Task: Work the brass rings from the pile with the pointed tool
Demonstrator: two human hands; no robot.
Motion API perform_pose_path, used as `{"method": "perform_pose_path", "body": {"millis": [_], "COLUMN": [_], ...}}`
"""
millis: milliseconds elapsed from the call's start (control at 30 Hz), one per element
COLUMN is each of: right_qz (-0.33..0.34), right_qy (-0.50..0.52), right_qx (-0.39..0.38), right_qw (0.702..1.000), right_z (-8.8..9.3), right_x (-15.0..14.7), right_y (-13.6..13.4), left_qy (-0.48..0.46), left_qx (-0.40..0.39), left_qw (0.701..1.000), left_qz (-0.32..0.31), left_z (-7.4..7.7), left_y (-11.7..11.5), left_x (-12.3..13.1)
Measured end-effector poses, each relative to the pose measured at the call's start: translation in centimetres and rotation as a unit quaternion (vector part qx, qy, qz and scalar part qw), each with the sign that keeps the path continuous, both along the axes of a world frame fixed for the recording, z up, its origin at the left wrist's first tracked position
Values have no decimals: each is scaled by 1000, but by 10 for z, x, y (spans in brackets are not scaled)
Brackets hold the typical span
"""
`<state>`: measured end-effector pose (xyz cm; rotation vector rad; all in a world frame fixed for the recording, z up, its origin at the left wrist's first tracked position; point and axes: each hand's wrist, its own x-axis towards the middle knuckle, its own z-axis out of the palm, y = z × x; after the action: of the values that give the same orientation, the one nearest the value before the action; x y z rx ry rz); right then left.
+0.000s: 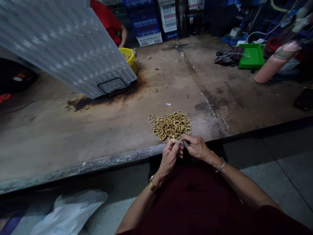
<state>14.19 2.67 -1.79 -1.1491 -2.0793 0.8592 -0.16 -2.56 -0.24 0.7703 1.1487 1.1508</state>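
Observation:
A heap of brass-coloured rings (172,124) lies near the front edge of the wooden table (117,130). Just in front of the heap, my left hand (170,151) pinches a brass ring (180,141) between thumb and fingers. Close against it on the right, my right hand (197,147) has its fingers pressed together at the same ring. Its fingertips look dark, and whether they hold a small piece of their own is too small to tell.
Stacked translucent ribbed sheets (73,49) stand at the back left, beside a yellow basin (130,60). Behind them is a person in red (107,23). At the right are a green tray (251,56) and a pink cylinder (271,67). A plastic bag (70,212) lies below the table.

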Motion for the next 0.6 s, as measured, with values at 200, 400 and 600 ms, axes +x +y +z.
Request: {"method": "perform_pose_path", "body": {"millis": [200,400,600], "right_qz": [58,68,71], "right_qy": [-99,-121,-119], "right_qx": [40,42,29], "right_qw": [993,989,990], "right_z": [4,7,9], "right_x": [3,3,2], "right_y": [-2,1,0], "left_qy": [37,55,57], "left_qx": [15,32,32], "left_qw": [999,998,998], "left_qz": [6,2,-6], "left_z": [3,5,5], "left_y": [2,3,3], "left_x": [4,5,3]}}
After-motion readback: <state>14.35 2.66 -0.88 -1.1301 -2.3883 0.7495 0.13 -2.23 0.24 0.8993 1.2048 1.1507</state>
